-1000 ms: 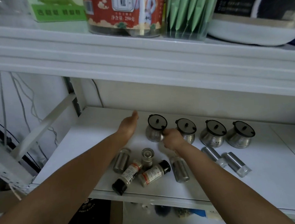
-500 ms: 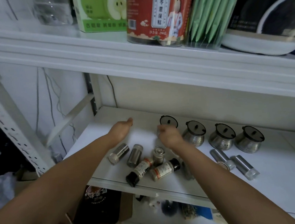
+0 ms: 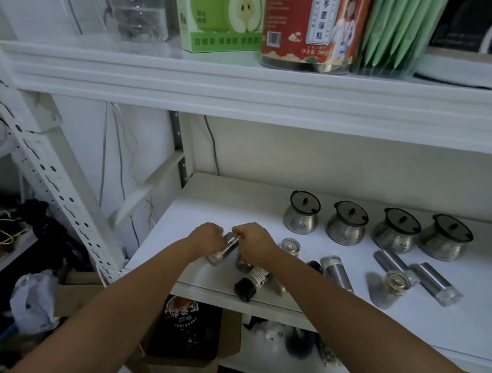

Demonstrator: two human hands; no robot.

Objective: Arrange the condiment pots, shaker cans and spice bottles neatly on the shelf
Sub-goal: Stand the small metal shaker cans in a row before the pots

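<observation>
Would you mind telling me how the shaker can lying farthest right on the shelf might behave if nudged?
The shaker can lies on its side, a smooth metal cylinder, so it would probably roll. The white shelf looks slick, so it may also slide.

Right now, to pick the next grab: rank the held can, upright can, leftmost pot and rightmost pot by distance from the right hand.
1. Held can, in the right hand's grip.
2. Upright can, just right of it.
3. Leftmost pot, back right.
4. Rightmost pot, far right.
</observation>
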